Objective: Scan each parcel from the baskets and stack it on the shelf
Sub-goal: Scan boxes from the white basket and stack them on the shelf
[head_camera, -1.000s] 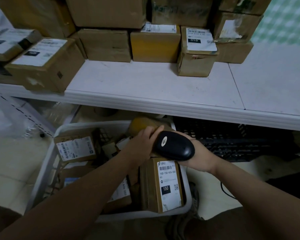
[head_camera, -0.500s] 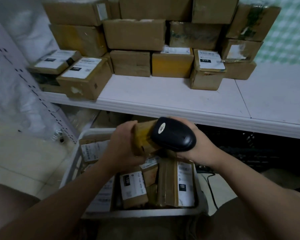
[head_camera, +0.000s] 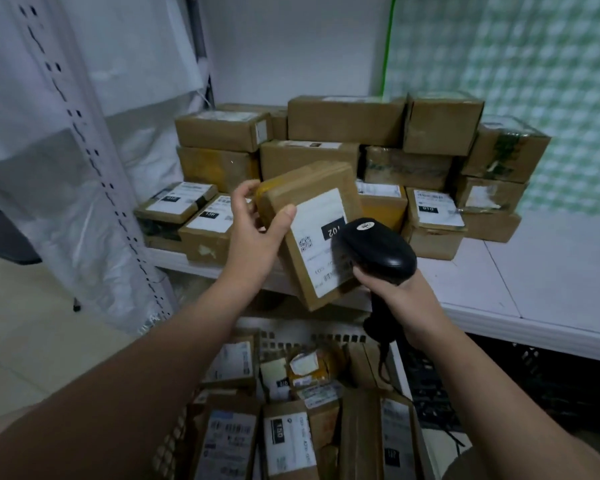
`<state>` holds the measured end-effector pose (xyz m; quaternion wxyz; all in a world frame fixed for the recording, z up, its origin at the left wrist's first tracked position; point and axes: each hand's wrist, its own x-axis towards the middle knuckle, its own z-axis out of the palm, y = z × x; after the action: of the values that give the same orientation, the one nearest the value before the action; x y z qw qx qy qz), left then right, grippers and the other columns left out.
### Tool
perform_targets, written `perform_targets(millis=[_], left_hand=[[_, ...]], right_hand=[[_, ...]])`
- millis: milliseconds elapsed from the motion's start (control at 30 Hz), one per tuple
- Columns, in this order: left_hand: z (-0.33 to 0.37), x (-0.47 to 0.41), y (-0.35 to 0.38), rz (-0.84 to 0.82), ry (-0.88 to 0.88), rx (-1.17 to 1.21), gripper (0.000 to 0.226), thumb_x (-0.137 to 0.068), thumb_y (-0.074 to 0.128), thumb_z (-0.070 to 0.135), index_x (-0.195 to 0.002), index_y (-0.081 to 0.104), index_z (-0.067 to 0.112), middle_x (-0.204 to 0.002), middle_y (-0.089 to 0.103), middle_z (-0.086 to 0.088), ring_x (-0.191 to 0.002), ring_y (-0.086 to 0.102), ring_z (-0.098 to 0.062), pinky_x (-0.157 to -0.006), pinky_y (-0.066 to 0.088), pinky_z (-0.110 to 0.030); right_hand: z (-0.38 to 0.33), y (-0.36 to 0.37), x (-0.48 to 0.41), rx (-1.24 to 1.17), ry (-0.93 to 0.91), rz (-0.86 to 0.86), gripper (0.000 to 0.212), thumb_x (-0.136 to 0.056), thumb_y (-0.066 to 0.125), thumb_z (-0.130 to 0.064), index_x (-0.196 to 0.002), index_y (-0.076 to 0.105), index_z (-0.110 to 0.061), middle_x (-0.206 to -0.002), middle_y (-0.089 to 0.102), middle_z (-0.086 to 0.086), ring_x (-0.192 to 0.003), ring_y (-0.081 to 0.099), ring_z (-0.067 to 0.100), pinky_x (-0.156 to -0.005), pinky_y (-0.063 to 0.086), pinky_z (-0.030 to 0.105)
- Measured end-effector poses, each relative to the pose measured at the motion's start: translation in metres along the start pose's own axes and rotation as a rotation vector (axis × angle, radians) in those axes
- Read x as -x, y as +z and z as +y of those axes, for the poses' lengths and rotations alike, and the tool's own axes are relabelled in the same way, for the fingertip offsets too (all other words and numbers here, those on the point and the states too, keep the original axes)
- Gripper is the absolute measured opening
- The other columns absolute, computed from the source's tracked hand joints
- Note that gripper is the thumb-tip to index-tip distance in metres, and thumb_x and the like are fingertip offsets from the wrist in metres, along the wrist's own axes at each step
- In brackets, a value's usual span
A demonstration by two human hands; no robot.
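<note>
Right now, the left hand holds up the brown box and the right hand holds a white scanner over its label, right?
Almost. The head view shows the scanner is black, not white. The left hand does hold up the brown box, and the right hand holds the scanner over its label.

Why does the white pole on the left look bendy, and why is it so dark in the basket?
Head view: the wide-angle lens bows the pole near the frame's edge. Head view too: dim room light leaves the basket shadowed.
</note>
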<state>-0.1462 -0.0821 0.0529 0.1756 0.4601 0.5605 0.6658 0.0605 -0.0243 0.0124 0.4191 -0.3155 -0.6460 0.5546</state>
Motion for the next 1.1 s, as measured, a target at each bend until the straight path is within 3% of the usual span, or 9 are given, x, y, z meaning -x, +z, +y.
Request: perform_targets(millis=[67, 233, 467, 567, 667, 733, 833, 967, 1100], left_hand=[[0.001, -0.012, 0.009, 0.029, -0.016, 0.058, 0.053, -0.092, 0.06, 0.036, -0.133, 0.028, 0.038, -0.131, 0.047, -0.004, -0.118, 0.053, -0.019, -0.092, 0.05, -0.03], [-0.023, -0.018, 0.013, -0.095, -0.172, 0.071, 0.051, -0.08, 0.071, 0.038, -0.121, 0.041, 0.045, -0.132, 0.044, -0.002, -0.117, 0.051, -0.022, -0.098, 0.049, -0.043], [-0.035, -0.018, -0.006, -0.234, -0.228, -0.291, 0.056, -0.081, 0.074, 0.03, -0.119, 0.034, 0.021, -0.126, 0.049, 0.001, -0.116, 0.051, -0.016, -0.083, 0.045, -0.023], [-0.029, -0.022, -0.011, -0.163, -0.16, -0.166, 0.079, -0.079, 0.075, 0.029, -0.134, 0.018, 0.037, -0.134, 0.045, 0.0, -0.122, 0.05, -0.018, -0.095, 0.044, -0.03], [-0.019, -0.029, -0.015, -0.29, -0.054, -0.184, 0.105, -0.072, 0.082, 0.032, -0.135, 0.006, 0.066, -0.149, 0.031, 0.002, -0.13, 0.043, -0.017, -0.105, 0.042, -0.039], [-0.016, -0.033, -0.017, -0.373, -0.038, -0.173, 0.099, -0.066, 0.086, 0.031, -0.125, 0.018, 0.072, -0.149, 0.033, -0.002, -0.13, 0.046, -0.018, -0.107, 0.043, -0.041], [-0.018, -0.037, -0.018, -0.375, -0.063, -0.2, 0.077, -0.068, 0.086, 0.023, -0.111, 0.031, 0.055, -0.132, 0.044, 0.0, -0.121, 0.052, -0.017, -0.103, 0.046, -0.041], [-0.027, -0.027, -0.013, -0.407, -0.042, -0.393, 0.06, -0.075, 0.08, 0.023, -0.107, 0.03, 0.028, -0.12, 0.041, 0.001, -0.113, 0.048, -0.016, -0.079, 0.044, -0.018], [-0.033, -0.019, -0.006, -0.418, -0.063, -0.462, 0.052, -0.068, 0.077, 0.05, -0.088, 0.032, 0.036, -0.114, 0.05, 0.002, -0.108, 0.052, -0.019, -0.086, 0.048, -0.037]], right_hand=[[0.001, 0.003, -0.006, -0.1, 0.05, 0.038, 0.035, -0.078, 0.078, -0.02, -0.107, 0.064, -0.035, -0.102, 0.072, -0.013, -0.104, 0.065, 0.009, -0.089, 0.054, 0.034], [-0.004, 0.008, -0.015, -0.323, 0.058, 0.198, 0.032, -0.079, 0.074, -0.014, -0.107, 0.065, -0.028, -0.108, 0.07, -0.005, -0.107, 0.064, 0.012, -0.088, 0.051, 0.03], [-0.004, -0.003, -0.026, -0.283, 0.038, 0.163, 0.064, -0.065, 0.085, -0.029, -0.124, 0.062, -0.02, -0.119, 0.067, -0.001, -0.116, 0.059, 0.014, -0.105, 0.045, 0.042], [-0.002, 0.001, -0.026, -0.228, 0.017, 0.127, 0.073, -0.062, 0.084, -0.035, -0.129, 0.06, -0.019, -0.123, 0.066, -0.002, -0.119, 0.058, 0.014, -0.106, 0.045, 0.045], [0.0, 0.005, -0.025, -0.259, -0.003, 0.176, 0.064, -0.062, 0.083, -0.032, -0.123, 0.063, -0.022, -0.121, 0.067, 0.0, -0.119, 0.059, 0.016, -0.106, 0.045, 0.047], [0.0, 0.008, -0.024, -0.291, -0.026, 0.227, 0.064, -0.059, 0.083, -0.033, -0.119, 0.065, -0.02, -0.118, 0.068, 0.003, -0.118, 0.06, 0.018, -0.104, 0.046, 0.041], [0.0, 0.009, -0.024, -0.319, -0.074, 0.302, 0.059, -0.063, 0.081, -0.027, -0.118, 0.065, -0.01, -0.11, 0.069, 0.001, -0.113, 0.062, 0.017, -0.093, 0.048, 0.029], [0.0, 0.009, -0.025, -0.359, -0.078, 0.329, 0.049, -0.065, 0.085, -0.017, -0.11, 0.067, -0.02, -0.104, 0.072, -0.006, -0.108, 0.064, 0.011, -0.09, 0.049, 0.028], [-0.006, 0.007, -0.022, -0.255, -0.089, 0.274, 0.052, -0.069, 0.084, -0.017, -0.117, 0.064, -0.022, -0.115, 0.069, -0.002, -0.113, 0.062, 0.011, -0.097, 0.049, 0.031]])
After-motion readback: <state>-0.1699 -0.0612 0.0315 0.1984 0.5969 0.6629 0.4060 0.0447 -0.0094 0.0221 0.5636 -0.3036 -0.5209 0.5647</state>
